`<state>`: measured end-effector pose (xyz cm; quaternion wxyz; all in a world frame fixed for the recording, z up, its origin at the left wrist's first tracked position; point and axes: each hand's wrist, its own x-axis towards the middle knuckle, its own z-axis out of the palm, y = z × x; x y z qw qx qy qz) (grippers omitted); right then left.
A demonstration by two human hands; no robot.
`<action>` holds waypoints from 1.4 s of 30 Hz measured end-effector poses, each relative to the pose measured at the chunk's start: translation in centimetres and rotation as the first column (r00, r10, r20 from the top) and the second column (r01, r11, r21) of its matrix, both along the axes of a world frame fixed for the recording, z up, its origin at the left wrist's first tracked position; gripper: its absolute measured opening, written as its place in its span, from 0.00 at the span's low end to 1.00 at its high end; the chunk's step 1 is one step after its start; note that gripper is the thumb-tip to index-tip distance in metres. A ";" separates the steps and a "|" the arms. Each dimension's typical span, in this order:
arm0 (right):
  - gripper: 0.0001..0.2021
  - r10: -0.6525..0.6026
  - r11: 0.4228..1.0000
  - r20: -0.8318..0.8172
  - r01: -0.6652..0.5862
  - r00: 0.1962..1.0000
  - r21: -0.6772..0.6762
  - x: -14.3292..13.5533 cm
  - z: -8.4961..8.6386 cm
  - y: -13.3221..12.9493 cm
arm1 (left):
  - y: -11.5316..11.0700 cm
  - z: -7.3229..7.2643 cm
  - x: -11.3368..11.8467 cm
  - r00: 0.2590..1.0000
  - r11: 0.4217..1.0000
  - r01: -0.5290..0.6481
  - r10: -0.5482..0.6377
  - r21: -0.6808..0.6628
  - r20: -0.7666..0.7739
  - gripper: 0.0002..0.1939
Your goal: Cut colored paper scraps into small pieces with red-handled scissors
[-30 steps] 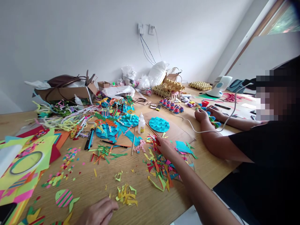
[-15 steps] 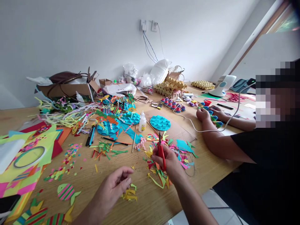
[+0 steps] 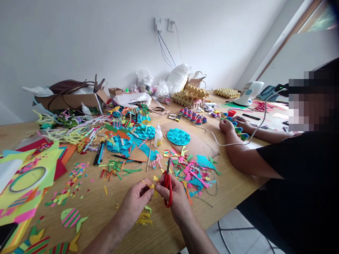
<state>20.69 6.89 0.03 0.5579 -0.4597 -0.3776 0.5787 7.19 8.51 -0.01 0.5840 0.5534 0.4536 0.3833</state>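
Note:
My left hand pinches a small yellow paper piece between thumb and fingertips. Right beside it, my right hand holds red-handled scissors with the dark blades pointing up and away. The fingertips of that hand also touch yellow paper, and both hands nearly meet over the table. Whether the yellow paper is one piece or two I cannot tell. Below them lie several yellow paper cuttings. A heap of coloured paper scraps spreads beyond my right hand.
Striped paper fish and coloured sheets lie at left. A glue bottle stands near a blue textured disc. Pipe cleaners are piled behind. At right, a co-worker's hands hold painted egg-carton pieces; a white cable crosses the table.
My hands have come together: the left moved up and right, the right moved left with the scissors. My left fingers now pinch yellow paper. The view has shifted slightly.

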 end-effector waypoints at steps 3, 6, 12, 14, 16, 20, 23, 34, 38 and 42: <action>0.16 -0.039 0.999 0.016 0.039 0.999 -0.007 -0.2 -0.2 0.0 | -0.3 -0.2 -0.1 1.000 1.000 -0.011 0.011 0.000 -0.019 0.06; 0.16 -0.091 0.996 0.063 0.090 0.994 0.011 -0.4 -0.6 0.1 | -0.7 0.0 0.2 0.998 0.999 -0.052 0.052 0.000 -0.029 0.06; 0.16 -0.217 0.976 0.346 0.206 0.913 0.070 0.7 -1.5 1.3 | -1.1 0.3 0.5 0.988 0.989 -0.151 0.151 0.006 0.038 0.07; 0.16 -0.171 0.985 0.440 0.161 0.882 0.060 2.1 -1.5 1.8 | -1.0 0.7 0.2 0.983 0.986 -0.168 0.169 -0.025 0.075 0.07; 0.15 -0.175 0.983 0.541 0.173 0.823 0.054 3.7 -1.2 2.0 | -0.9 1.2 -0.2 0.972 0.978 -0.206 0.210 -0.047 0.110 0.07; 0.13 -0.185 0.979 0.646 0.196 0.740 0.055 5.4 -0.1 1.2 | -1.1 2.2 -1.0 0.953 0.965 -0.250 0.260 -0.077 0.158 0.07; 0.08 -0.082 0.997 0.549 0.074 0.832 0.036 3.9 0.9 0.0 | -1.5 2.4 -1.3 0.949 0.963 -0.252 0.264 -0.091 0.171 0.07; 0.12 0.124 0.990 0.081 -0.129 0.989 0.059 -2.4 2.4 -0.7 | -2.4 2.4 -2.1 0.971 0.977 -0.211 0.209 0.008 0.117 0.06; 0.10 0.119 0.987 0.156 -0.134 0.981 0.090 -2.5 2.5 -0.2 | -2.7 3.1 -2.7 0.983 0.983 -0.182 0.182 0.032 0.014 0.08; 0.10 0.124 0.982 0.252 -0.155 0.960 0.107 -2.5 2.8 -0.3 | -2.7 3.2 -3.1 0.983 0.983 -0.180 0.181 0.022 -0.042 0.09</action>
